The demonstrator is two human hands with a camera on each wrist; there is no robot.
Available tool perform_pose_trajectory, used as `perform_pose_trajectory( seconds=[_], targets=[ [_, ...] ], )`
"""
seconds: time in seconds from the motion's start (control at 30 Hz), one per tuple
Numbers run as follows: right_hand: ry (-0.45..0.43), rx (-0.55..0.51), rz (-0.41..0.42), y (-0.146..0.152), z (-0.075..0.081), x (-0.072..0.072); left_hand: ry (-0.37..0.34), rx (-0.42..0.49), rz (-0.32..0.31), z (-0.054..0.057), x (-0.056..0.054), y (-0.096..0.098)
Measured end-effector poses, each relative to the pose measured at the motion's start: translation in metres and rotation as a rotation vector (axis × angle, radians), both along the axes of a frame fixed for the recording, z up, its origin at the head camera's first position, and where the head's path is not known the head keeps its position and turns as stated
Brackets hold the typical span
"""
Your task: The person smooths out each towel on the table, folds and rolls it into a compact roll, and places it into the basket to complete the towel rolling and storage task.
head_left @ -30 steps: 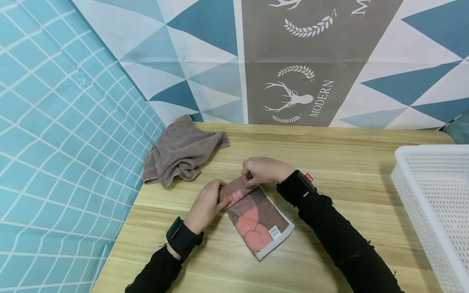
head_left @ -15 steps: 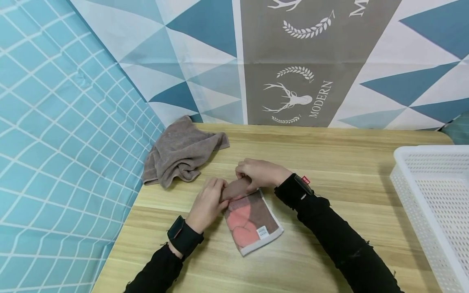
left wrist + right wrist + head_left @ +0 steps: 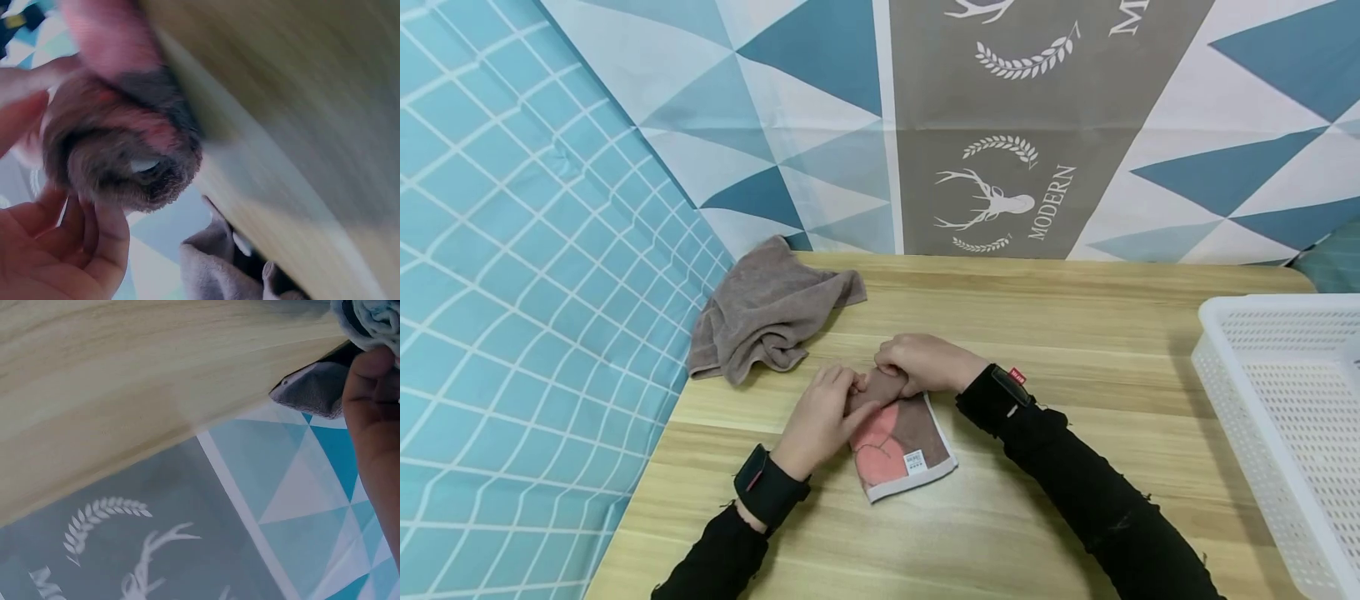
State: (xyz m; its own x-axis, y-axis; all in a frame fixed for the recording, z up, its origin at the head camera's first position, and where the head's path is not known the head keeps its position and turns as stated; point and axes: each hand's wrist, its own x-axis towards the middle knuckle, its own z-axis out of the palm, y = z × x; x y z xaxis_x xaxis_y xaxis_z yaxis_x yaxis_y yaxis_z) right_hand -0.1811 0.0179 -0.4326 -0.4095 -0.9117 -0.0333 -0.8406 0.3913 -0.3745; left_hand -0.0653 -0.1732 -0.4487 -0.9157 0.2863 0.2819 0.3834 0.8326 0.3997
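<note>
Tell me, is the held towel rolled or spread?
The towel is partly rolled: the left wrist view shows a coil; its labelled end lies spread.

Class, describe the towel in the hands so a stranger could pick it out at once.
On the wooden table, left of the white basket, find the left hand and right hand. They grip the rolled far end of a small towel. Its coral-pink pattern, white label and pale border set it apart from the plain gray-brown cloth crumpled farther back.

Brown towel [image 3: 901, 442] — pink-patterned, white-edged, white basket [image 3: 1236, 417]
</note>
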Motion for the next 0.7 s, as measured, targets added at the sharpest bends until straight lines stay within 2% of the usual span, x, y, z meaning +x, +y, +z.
perform_pose_trajectory(
  seconds=[0.1,0.2,0.27,0.37,0.43,0.53,0.63,0.7],
  targets=[
    [0.013,0.065,-0.005,-0.001,0.002,0.006,-0.107,0.142,-0.002,0.004,0.0,-0.004],
    [-0.01,0.104,-0.002,-0.001,0.003,0.01,-0.153,0.18,0.024,0.005,0.002,-0.009],
    [-0.074,0.121,-0.008,0.0,0.005,0.01,-0.177,0.161,0.061,0.005,0.003,-0.012],
    [-0.243,0.122,-0.034,0.004,0.006,0.007,-0.225,0.099,0.101,0.003,0.004,-0.014],
    [-0.358,0.108,-0.038,0.008,0.007,0.005,-0.268,0.07,0.096,0.002,0.004,-0.015],
    [-0.478,0.061,-0.044,0.013,0.008,0.001,-0.305,0.051,0.063,0.002,0.004,-0.015],
    [-0.533,0.009,-0.095,0.016,0.008,-0.002,-0.31,0.049,0.043,0.004,0.003,-0.015],
    [-0.532,-0.012,-0.136,0.017,0.006,-0.003,-0.316,0.052,0.027,0.005,0.003,-0.017]
  ],
)
